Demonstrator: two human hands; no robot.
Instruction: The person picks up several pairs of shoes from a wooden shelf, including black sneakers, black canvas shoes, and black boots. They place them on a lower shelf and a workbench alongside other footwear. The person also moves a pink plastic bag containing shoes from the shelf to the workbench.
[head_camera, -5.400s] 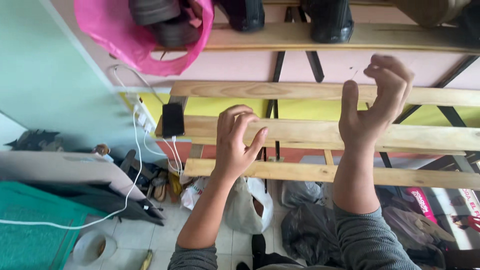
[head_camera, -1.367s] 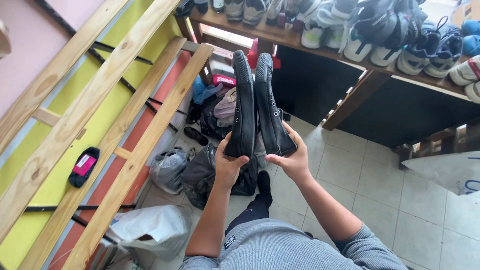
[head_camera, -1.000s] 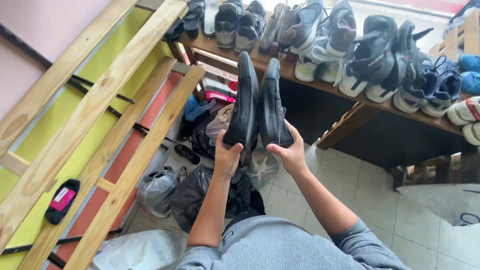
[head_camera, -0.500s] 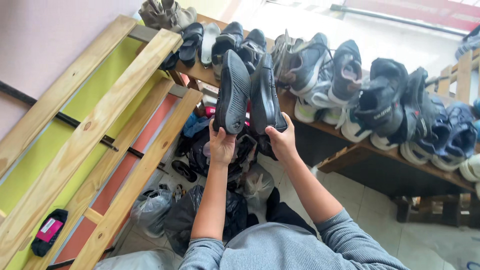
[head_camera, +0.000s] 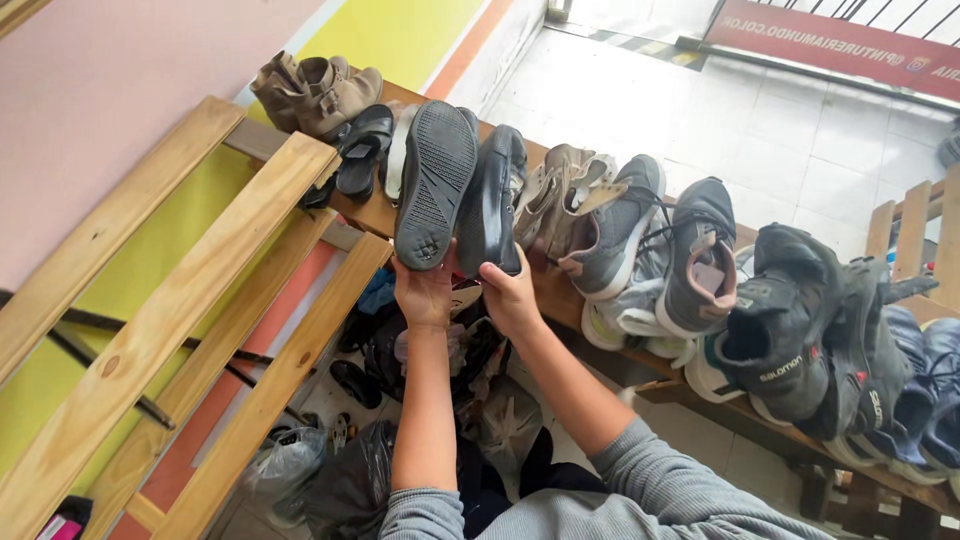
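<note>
The left hand (head_camera: 425, 292) gripped one black shoe (head_camera: 436, 185) by the heel, the right hand (head_camera: 508, 295) the other shoe (head_camera: 492, 200), fingers closed round each. Both hovered at the shelf (head_camera: 365, 215) gap between sandals (head_camera: 362, 150) and sneakers (head_camera: 610, 230), seemingly not yet set down.

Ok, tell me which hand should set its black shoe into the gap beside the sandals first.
Probably left. The left hand holds the black shoe nearest the sandals; the right hand has its shoe against the tan shoes.
</note>
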